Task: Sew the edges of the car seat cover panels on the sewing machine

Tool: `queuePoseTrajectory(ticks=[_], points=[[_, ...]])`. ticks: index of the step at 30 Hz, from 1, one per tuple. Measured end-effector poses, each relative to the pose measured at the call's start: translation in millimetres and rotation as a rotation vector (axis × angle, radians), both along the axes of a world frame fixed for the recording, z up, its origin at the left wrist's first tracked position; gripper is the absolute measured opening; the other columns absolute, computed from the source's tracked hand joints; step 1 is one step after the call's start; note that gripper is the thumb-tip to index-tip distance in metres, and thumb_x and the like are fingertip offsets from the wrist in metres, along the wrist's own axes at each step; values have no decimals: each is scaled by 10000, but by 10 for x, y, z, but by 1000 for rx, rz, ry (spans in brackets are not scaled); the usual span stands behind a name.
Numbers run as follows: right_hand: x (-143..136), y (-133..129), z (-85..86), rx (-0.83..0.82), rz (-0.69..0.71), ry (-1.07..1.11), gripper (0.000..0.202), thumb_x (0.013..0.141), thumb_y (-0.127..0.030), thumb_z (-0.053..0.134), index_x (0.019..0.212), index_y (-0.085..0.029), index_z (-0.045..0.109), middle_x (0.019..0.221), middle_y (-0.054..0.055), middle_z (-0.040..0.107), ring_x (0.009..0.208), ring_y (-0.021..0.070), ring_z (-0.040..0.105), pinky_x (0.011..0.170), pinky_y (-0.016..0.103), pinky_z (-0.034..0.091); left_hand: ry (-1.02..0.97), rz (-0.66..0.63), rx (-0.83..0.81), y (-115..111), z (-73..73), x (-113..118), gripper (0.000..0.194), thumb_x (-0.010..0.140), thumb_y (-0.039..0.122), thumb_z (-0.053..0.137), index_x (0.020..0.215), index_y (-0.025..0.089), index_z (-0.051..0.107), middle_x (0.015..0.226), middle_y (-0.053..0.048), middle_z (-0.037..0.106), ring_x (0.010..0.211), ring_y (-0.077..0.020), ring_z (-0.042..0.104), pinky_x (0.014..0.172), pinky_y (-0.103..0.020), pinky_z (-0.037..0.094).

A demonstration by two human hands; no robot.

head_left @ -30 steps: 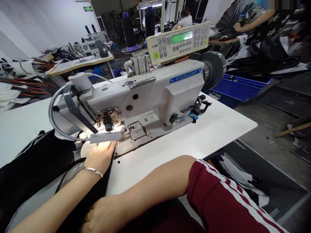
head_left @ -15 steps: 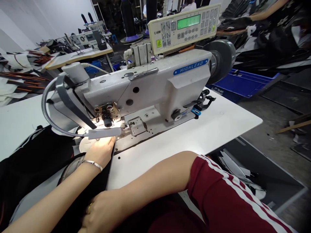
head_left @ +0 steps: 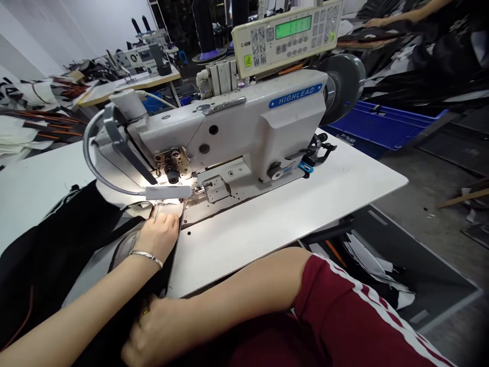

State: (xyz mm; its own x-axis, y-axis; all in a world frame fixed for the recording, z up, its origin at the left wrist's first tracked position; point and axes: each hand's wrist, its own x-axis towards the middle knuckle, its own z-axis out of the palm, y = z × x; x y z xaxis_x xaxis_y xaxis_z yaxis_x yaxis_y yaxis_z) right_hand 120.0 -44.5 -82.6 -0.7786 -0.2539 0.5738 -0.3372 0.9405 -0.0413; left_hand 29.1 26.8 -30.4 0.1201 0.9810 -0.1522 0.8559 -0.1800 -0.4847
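A long grey-white sewing machine point(head_left: 237, 122) stands on the white table point(head_left: 344, 173), its lamp point(head_left: 168, 192) lighting the needle area. Black fabric point(head_left: 49, 239) with grey and light parts lies at the left and runs up to the machine head. My left hand point(head_left: 158, 237), with a silver bangle at the wrist, grips the fabric just below the lamp, fingers curled. Nearer the front edge, my right hand point(head_left: 156, 326), with a gold ring, is closed on the black fabric, its fingertips partly hidden.
A control panel point(head_left: 288, 35) with a green screen sits above the machine. To the right are a blue crate point(head_left: 389, 125) and a grey bin point(head_left: 431, 275) holding fabric pieces. Another sewing machine point(head_left: 139, 58) stands behind. A person's arm point(head_left: 416, 15) shows at the upper right.
My left hand has drawn slightly back from under the lamp, showing more of its fingers and the light fabric edge. The camera view has shifted a little.
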Motion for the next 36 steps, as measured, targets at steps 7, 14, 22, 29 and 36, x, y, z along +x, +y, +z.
queuePoseTrajectory(ticks=[7,14,22,29,36], points=[[15,-31,-73,-36,-106,93,258,835,-25,400,643,-175,487,571,20,612,627,198,679,500,344,513,-46,2,25,32,11,-136,517,854,44,331,1304,139,567,1100,-173,636,975,-294,599,735,-392,500],[80,-21,21,-19,-131,3,187,836,-65,472,685,-174,482,645,33,648,667,200,686,527,333,508,-10,-103,40,54,122,-178,543,780,32,412,1255,199,614,1530,-138,361,1096,-347,566,790,-460,488],[117,-2,58,-14,-140,-24,203,871,-69,447,704,-176,486,651,27,647,673,191,685,543,330,499,-68,-5,-106,143,101,-222,635,717,-2,400,1316,158,534,1326,-144,532,949,-295,621,765,-418,517],[147,7,46,-16,-149,2,214,863,-66,431,685,-178,469,622,22,628,643,181,675,515,306,477,-108,-16,-55,115,31,-249,604,713,-28,393,1262,155,567,1315,-143,534,1052,-309,567,841,-405,503],[301,118,132,-21,-162,-110,146,849,-92,496,734,-181,480,665,11,622,645,181,662,511,295,461,-112,29,-18,141,-18,-168,564,756,-25,372,1239,162,596,1235,-160,563,989,-306,583,792,-406,507]])
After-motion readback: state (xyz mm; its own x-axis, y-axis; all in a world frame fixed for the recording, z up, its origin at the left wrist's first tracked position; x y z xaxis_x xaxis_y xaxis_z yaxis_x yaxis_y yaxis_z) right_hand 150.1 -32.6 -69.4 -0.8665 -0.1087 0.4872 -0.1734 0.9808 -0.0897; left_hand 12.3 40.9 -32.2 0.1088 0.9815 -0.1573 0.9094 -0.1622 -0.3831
